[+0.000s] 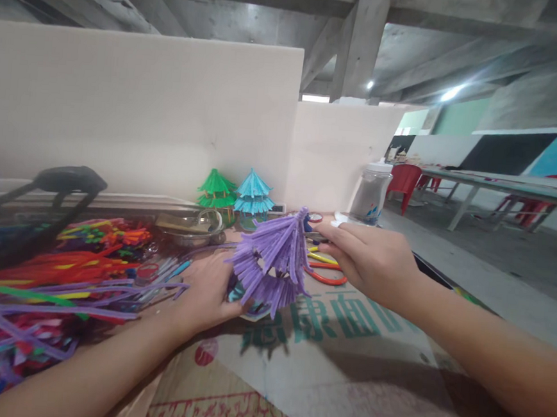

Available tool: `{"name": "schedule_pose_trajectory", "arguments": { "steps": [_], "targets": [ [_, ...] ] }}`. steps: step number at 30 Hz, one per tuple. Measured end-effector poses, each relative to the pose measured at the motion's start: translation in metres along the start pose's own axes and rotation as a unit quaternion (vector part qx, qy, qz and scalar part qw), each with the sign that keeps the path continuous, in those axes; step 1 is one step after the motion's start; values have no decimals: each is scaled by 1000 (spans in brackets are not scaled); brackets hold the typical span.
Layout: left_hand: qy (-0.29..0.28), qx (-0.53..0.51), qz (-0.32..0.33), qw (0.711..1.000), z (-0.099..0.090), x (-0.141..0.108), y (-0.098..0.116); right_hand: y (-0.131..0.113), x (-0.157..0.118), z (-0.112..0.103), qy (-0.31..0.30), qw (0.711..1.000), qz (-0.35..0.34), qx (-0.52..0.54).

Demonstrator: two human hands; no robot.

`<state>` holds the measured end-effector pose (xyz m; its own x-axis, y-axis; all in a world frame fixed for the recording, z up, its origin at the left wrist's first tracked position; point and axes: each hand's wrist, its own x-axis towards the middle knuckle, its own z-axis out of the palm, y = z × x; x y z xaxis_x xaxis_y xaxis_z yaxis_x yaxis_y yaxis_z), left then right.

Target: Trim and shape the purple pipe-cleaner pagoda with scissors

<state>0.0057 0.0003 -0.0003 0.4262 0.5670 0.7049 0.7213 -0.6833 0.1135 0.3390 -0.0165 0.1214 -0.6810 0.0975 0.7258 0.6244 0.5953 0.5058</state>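
We log the purple model (285, 247) over near cardboard (342, 374), left hand (207, 286) pinching its base; right hand (373, 258), fingers bunched beside its peak, pinch unclear; seemingly tip work, next needing steady support.

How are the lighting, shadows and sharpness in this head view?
In the head view, a ceiling light glares at upper right; the purple model throws a fringed shadow on the cardboard; the dark object at left looks smeared; the far table looks soft.
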Motion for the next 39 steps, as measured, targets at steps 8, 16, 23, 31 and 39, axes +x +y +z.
{"name": "schedule_pose_trajectory", "arguments": {
  "steps": [8,16,23,31,39],
  "targets": [
    [-8,-2,-16,1000,-2,3,3,1,-3,1,-17,1000,12,-1],
    [-14,-11,-21,1000,-3,2,2,-1,-2,1,0,1000,29,-7],
    [-12,32,-19,999,-1,-3,-5,0,-1,2,0,1000,18,-18],
    [-21,-1,-3,1000,-2,-2,-5,-1,-1,4,-21,999,30,-4],
    [-20,0,12,1000,1,-6,-11,-2,-1,4,-18,999,29,-8]
  ]
}}
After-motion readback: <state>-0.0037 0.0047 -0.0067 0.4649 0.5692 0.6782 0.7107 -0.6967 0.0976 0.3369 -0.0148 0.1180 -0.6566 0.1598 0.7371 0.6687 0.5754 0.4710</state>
